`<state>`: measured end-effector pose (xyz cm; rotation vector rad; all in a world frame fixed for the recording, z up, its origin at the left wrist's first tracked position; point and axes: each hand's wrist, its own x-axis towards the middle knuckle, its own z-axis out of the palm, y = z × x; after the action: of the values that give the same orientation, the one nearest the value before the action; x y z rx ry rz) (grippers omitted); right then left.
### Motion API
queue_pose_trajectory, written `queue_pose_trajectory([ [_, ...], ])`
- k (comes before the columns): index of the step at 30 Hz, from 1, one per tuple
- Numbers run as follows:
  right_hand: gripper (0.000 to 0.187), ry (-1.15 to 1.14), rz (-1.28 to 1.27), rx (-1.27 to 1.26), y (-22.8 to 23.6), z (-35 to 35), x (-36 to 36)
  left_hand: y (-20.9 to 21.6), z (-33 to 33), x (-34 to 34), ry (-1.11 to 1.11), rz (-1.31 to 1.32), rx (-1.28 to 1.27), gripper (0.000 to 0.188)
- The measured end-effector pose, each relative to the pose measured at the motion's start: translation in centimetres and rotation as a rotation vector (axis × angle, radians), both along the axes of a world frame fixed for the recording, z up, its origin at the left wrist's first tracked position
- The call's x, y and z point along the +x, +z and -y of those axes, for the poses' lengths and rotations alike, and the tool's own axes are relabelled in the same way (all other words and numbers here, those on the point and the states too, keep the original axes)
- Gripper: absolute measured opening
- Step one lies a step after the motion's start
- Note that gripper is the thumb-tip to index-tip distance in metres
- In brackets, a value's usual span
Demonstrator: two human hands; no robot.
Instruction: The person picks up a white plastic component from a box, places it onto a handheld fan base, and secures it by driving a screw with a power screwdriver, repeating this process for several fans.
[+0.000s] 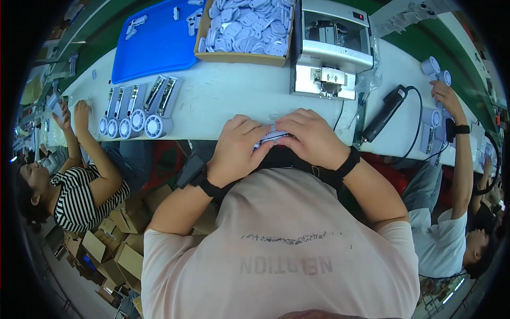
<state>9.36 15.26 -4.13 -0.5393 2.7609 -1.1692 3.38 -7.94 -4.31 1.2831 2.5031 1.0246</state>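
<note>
At the near edge of the white table [228, 90], my left hand [240, 144] and my right hand [314, 139] close from both sides around a pale lilac plastic piece [270, 135]. Its upper face shows between my fingers, with a dark line along its near edge; the rest is covered, so its exact kind is unclear. Both thumbs press on its near side. Left of my hands lies a row of several pale lilac handheld fans [155, 126], round heads toward me, their handles opened to show metal parts inside.
Beyond the fans are a blue tray [151, 50] with a few small parts and a cardboard box [239, 57] full of lilac plastic pieces. A silver bench machine [334, 56] stands far right, near a black corded electric screwdriver [387, 112]. Co-workers' hands [446, 98] work at both sides.
</note>
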Motion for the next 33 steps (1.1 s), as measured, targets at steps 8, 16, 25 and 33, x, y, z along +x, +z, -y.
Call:
queue_pose_trajectory([
  [8,0.029,0.007,0.15,-0.105,0.3,-0.5,0.0,1.5,0.9,-1.7,-0.049,0.046,-0.15,0.033],
  [16,0.034,-0.249,0.093,-0.188,3.9,2.1,-1.6,8.5,14.0,-10.5,0.382,-0.242,-0.035,0.035],
  [25,0.041,0.192,-0.338,0.024,1.2,15.8,-15.8,3.4,36.9,-23.5,0.952,-0.172,-0.58,0.034],
  [33,0.035,0.284,-0.488,0.29,-0.6,18.7,-17.5,-2.7,40.2,-24.3,1.014,-0.357,-0.366,0.045],
])
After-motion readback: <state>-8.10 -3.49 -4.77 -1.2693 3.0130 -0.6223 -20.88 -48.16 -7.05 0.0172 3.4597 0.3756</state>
